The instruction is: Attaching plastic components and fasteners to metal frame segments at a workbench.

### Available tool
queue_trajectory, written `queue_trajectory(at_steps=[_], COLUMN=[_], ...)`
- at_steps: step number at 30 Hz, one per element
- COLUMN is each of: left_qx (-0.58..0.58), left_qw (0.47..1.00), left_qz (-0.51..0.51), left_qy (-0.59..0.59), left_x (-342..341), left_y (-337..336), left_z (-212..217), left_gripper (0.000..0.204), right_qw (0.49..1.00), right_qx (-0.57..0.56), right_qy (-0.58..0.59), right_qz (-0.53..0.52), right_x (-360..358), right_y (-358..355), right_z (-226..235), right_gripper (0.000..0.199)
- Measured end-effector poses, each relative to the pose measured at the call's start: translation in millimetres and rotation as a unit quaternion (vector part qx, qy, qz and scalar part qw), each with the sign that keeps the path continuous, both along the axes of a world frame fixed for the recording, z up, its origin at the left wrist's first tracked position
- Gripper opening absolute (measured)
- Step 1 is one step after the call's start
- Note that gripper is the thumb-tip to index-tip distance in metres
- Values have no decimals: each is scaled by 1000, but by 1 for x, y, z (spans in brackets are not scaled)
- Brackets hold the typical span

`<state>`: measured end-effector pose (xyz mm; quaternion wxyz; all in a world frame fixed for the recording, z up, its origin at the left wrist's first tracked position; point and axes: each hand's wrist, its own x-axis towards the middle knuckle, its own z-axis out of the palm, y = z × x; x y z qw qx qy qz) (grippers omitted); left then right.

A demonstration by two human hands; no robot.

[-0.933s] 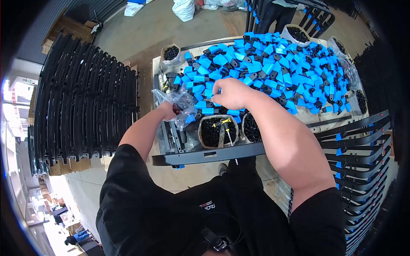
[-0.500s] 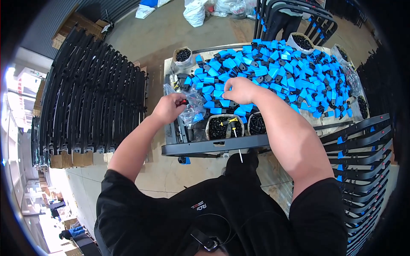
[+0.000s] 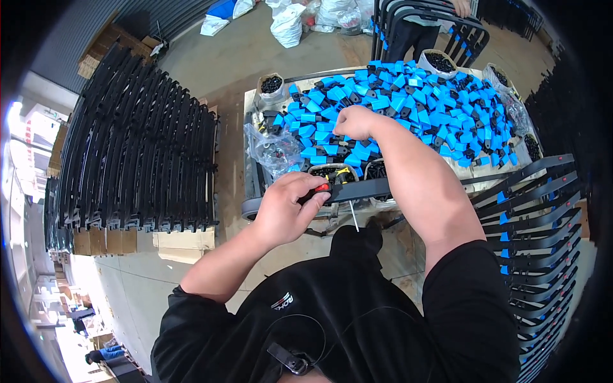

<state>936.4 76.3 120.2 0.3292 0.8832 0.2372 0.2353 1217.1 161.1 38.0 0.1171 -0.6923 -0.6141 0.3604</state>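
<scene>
My left hand (image 3: 287, 207) is closed on a small red and black part (image 3: 322, 187). It holds this part against the black metal bar (image 3: 364, 189) that runs along the near edge of the table. Right beside it, a screwdriver (image 3: 343, 173) with a yellow and black handle sticks up from a container, its shaft reaching over the bar. My right hand (image 3: 353, 122) is closed above the left side of a big heap of blue and black plastic pieces (image 3: 415, 105). Its fingertips are partly hidden, and what they grip, if anything, does not show.
Buckets of small black parts (image 3: 271, 85) stand around the table. A clear plastic bag (image 3: 276, 152) lies left of the heap. Black frames are stacked at left (image 3: 137, 140) and right (image 3: 543, 242). Across the table, a person (image 3: 412, 35) stands behind more frames.
My left hand has moved right and nearer, from beside the plastic bag to the black bar, carrying the red and black part. The right hand has stayed over the heap.
</scene>
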Motion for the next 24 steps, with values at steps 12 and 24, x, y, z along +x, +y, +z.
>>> queue_trajectory(at_steps=[12,24], left_qx=[-8,317], left_qw=[997,942], left_qz=[45,-25], left_qy=[60,110], left_x=[4,-6], left_y=[10,-18], left_z=[1,-19], left_gripper=[23,60], right_qw=[999,999], right_qx=[-19,-8], right_qy=[-30,-40], right_qz=[14,19], right_x=[3,2], right_y=[3,3], right_z=[1,-4], right_gripper=[39,39])
